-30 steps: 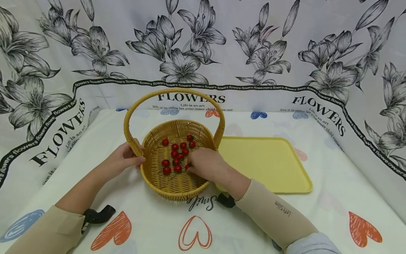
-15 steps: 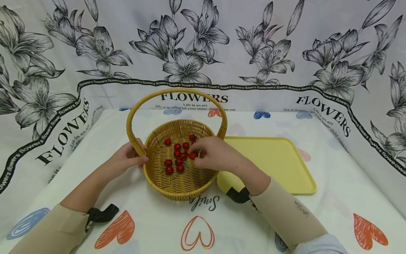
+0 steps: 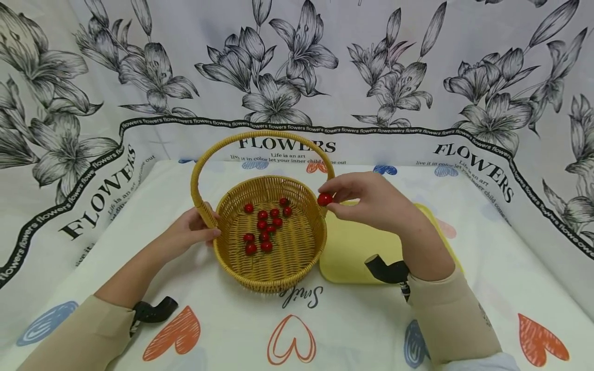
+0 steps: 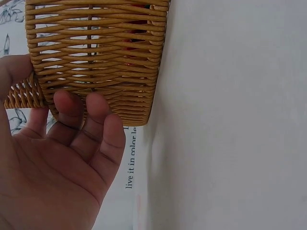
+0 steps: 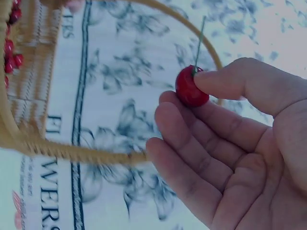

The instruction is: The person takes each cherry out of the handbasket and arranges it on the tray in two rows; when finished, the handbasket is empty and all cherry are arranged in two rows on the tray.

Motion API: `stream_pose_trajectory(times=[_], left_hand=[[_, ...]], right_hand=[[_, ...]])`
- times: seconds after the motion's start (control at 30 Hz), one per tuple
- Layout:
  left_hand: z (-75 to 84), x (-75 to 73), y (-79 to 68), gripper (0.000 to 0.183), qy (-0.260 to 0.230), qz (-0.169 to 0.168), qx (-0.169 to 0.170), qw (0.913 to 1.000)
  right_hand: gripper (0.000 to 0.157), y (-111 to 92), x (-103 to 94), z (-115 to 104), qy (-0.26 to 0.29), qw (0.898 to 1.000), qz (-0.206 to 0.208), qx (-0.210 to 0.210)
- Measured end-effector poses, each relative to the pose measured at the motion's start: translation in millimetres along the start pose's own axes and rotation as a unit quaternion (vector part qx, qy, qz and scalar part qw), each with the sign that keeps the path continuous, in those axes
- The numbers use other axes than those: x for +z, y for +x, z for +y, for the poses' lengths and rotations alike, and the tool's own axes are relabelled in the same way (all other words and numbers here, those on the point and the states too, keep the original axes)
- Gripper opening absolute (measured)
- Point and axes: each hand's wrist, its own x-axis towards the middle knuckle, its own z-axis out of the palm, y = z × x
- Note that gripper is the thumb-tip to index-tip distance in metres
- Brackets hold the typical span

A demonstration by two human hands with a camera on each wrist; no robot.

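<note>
A round wicker basket (image 3: 269,284) with a tall arched handle (image 3: 264,135) stands on the cloth, several red cherries (image 3: 262,225) scattered over its bottom. My left hand (image 3: 187,234) grips the handle's left base at the rim; the left wrist view has the thumb and fingers around it, fingertips against the woven side (image 4: 96,48). Between thumb and fingertips my right hand (image 3: 373,201) pinches one cherry (image 3: 325,199), held up by the handle's right base. A thin green stem rises from that cherry (image 5: 189,88) in the right wrist view.
Right of the basket lies a yellow tray (image 3: 352,263), partly hidden under my right hand and forearm. A white cloth (image 3: 232,330) printed with hearts covers the table. Behind it hangs a flower-printed curtain (image 3: 343,67).
My right hand has risen out of the basket with a cherry and moved right, past the rim toward the tray. The left hand keeps its grip on the basket.
</note>
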Motion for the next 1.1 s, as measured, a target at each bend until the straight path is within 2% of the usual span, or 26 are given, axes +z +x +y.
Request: stream_pose_trajectory(times=[0.2, 0.33, 0.43, 0.57, 0.73, 0.9, 1.1], left_hand=[[-1.3, 0.4, 0.4, 0.022, -0.003, 0.001, -0.003, 1.0000], [-1.1, 0.5, 1.1, 0.021, 0.000, -0.001, -0.003, 1.0000], [-0.3, 0.6, 1.0, 0.021, 0.003, 0.000, -0.005, 1.0000], [0.3, 0.7, 0.4, 0.023, 0.003, 0.001, -0.009, 1.0000], [0.0, 0.8, -0.6, 0.026, 0.002, 0.002, -0.012, 0.9999], [-1.0, 0.6, -0.6, 0.026, 0.004, 0.002, -0.011, 0.9999], [-1.1, 0.2, -0.5, 0.027, 0.010, 0.004, -0.013, 0.9999]], right_hand=[[0.028, -9, -25.3, 15, -0.004, 1.000, 0.027, 0.007], [0.029, -9, -37.0, 30, -0.008, 0.998, 0.050, 0.032], [0.030, -4, -38.4, 45, -0.011, 0.996, 0.066, 0.064], [0.030, 12, -29.8, 72, -0.031, 0.992, 0.060, 0.108], [0.031, 31, -8.1, 103, -0.066, 0.988, 0.018, 0.141], [0.028, 42, 15.7, 126, -0.093, 0.984, -0.008, 0.151], [0.023, 47, 33.2, 146, -0.123, 0.982, -0.009, 0.145]])
